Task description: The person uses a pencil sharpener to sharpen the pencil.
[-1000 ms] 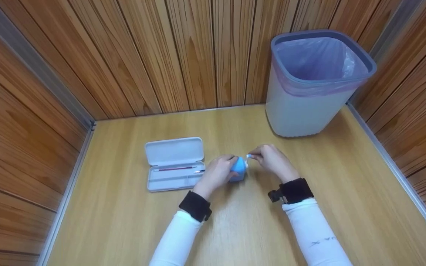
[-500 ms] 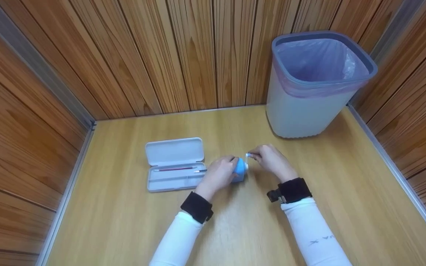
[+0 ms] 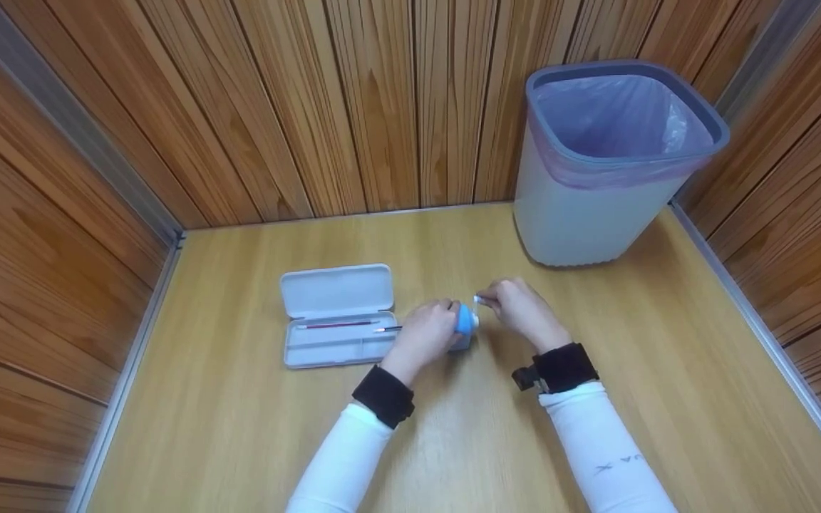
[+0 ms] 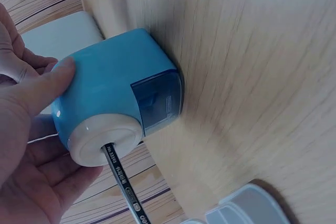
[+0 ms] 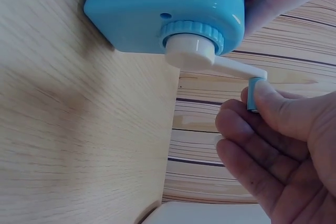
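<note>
My left hand grips a blue crank pencil sharpener from above, lying across its top. A dark pencil sticks out of the sharpener's round white front in the left wrist view, its point end hidden inside. On the opposite side, my right hand pinches the small blue knob of the white crank arm between thumb and finger. The other right fingers are loosely bent. Left of the sharpener lies an open grey pencil case with a dark red pencil in its upper compartment.
A tall waste bin with a grey rim and a pinkish liner stands at the back right. Wood-panelled walls border the wooden tabletop at the back and both sides.
My left hand has shifted slightly right over the sharpener, covering more of it. My right hand has edged slightly left, still pinching the crank knob.
</note>
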`<action>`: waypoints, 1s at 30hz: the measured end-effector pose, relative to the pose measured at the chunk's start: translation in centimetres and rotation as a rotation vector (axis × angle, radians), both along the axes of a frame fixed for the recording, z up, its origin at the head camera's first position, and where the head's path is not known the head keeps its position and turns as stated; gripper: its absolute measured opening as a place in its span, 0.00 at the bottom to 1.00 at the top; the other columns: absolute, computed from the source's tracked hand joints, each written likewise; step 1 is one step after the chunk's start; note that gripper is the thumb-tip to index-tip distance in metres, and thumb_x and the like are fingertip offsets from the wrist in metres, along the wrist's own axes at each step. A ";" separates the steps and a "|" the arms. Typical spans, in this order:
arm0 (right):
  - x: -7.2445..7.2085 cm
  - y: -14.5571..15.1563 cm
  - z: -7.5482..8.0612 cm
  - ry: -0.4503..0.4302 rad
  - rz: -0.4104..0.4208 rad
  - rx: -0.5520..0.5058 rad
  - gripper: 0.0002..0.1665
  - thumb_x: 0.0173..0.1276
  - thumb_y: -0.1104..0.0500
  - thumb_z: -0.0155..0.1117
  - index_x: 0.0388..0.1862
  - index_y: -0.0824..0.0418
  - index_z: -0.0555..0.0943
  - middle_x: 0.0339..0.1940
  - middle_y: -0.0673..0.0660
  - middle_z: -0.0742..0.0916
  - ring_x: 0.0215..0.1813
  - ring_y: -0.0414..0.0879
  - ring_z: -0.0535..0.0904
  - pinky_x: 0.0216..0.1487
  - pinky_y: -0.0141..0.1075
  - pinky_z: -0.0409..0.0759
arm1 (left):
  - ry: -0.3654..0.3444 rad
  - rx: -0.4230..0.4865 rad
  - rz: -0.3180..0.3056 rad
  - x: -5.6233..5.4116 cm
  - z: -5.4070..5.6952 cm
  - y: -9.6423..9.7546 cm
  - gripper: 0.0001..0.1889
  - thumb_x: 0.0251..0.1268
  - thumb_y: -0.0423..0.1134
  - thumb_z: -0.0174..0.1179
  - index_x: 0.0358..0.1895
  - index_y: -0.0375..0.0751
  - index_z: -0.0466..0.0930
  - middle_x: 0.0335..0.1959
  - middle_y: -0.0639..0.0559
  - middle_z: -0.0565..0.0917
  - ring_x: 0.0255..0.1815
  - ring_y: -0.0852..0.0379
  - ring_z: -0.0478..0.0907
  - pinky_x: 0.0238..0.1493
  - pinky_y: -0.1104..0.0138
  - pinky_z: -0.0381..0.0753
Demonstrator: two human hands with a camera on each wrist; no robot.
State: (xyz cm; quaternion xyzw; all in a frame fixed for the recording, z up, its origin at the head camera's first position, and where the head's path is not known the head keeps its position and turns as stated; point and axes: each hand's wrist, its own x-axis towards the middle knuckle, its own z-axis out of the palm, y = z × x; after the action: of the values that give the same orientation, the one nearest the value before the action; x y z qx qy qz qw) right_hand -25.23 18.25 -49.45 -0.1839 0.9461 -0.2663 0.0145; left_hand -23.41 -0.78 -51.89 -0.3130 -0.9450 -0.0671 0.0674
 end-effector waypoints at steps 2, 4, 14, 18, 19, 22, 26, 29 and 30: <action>0.0 0.0 0.0 -0.002 0.000 -0.009 0.11 0.69 0.65 0.64 0.48 0.62 0.87 0.36 0.56 0.87 0.34 0.45 0.82 0.37 0.38 0.84 | -0.003 0.006 0.009 0.0 0.0 0.0 0.19 0.63 0.45 0.67 0.51 0.37 0.82 0.41 0.46 0.85 0.39 0.52 0.82 0.42 0.63 0.83; -0.1 0.1 0.0 0.000 0.008 -0.017 0.11 0.68 0.66 0.64 0.48 0.63 0.87 0.35 0.56 0.87 0.34 0.45 0.82 0.36 0.37 0.84 | -0.020 0.006 0.019 0.0 0.2 0.1 0.18 0.62 0.45 0.67 0.51 0.38 0.82 0.41 0.46 0.85 0.39 0.52 0.82 0.42 0.62 0.83; -0.1 0.3 -0.1 0.023 0.050 -0.022 0.10 0.69 0.66 0.63 0.46 0.66 0.87 0.35 0.56 0.87 0.34 0.45 0.81 0.35 0.38 0.83 | -0.051 -0.033 0.041 -0.1 0.5 0.3 0.19 0.62 0.46 0.68 0.51 0.38 0.82 0.41 0.46 0.85 0.39 0.51 0.83 0.38 0.63 0.84; 0.0 0.3 0.1 -0.036 0.026 0.004 0.11 0.70 0.65 0.63 0.47 0.65 0.87 0.37 0.57 0.87 0.35 0.46 0.81 0.36 0.39 0.83 | -0.086 -0.024 0.040 0.0 0.4 0.1 0.23 0.62 0.48 0.68 0.57 0.40 0.80 0.48 0.46 0.84 0.45 0.50 0.82 0.45 0.61 0.83; 0.1 0.3 0.2 -0.051 0.022 0.009 0.11 0.70 0.65 0.62 0.48 0.65 0.87 0.37 0.57 0.87 0.35 0.46 0.81 0.37 0.39 0.82 | -0.095 -0.022 0.040 0.0 0.4 0.1 0.24 0.61 0.48 0.68 0.58 0.40 0.80 0.50 0.46 0.83 0.47 0.50 0.82 0.46 0.61 0.83; 0.1 0.2 0.4 -0.081 0.015 0.021 0.11 0.70 0.65 0.63 0.48 0.65 0.87 0.37 0.57 0.87 0.36 0.48 0.82 0.39 0.41 0.83 | -0.110 -0.008 0.041 0.0 0.3 0.0 0.25 0.61 0.48 0.68 0.60 0.41 0.79 0.53 0.46 0.82 0.49 0.50 0.81 0.49 0.61 0.82; 0.1 0.2 0.5 -0.086 0.014 0.027 0.11 0.70 0.64 0.63 0.48 0.64 0.87 0.39 0.59 0.88 0.41 0.51 0.84 0.45 0.44 0.84 | -0.126 0.022 0.051 0.0 0.3 0.0 0.26 0.60 0.47 0.69 0.60 0.41 0.79 0.53 0.45 0.82 0.49 0.50 0.81 0.49 0.61 0.82; -0.1 0.1 0.7 -0.085 0.019 0.032 0.11 0.70 0.64 0.62 0.48 0.64 0.86 0.41 0.60 0.88 0.44 0.54 0.85 0.47 0.46 0.83 | -0.148 0.043 0.065 0.0 0.3 0.0 0.27 0.60 0.46 0.69 0.61 0.42 0.78 0.54 0.45 0.82 0.51 0.49 0.81 0.51 0.60 0.81; -0.1 0.1 0.8 -0.091 0.017 0.035 0.11 0.70 0.64 0.62 0.49 0.64 0.86 0.42 0.60 0.88 0.45 0.54 0.85 0.48 0.47 0.83 | -0.154 0.048 0.069 0.0 0.3 0.0 0.27 0.60 0.46 0.69 0.62 0.42 0.78 0.55 0.45 0.81 0.52 0.49 0.80 0.51 0.60 0.81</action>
State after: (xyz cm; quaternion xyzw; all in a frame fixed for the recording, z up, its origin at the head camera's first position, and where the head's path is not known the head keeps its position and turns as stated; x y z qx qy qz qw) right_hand -25.38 18.38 -48.70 -0.1796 0.9474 -0.2575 0.0629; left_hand -23.41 -0.81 -51.54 -0.2722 -0.9558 -0.1112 0.0041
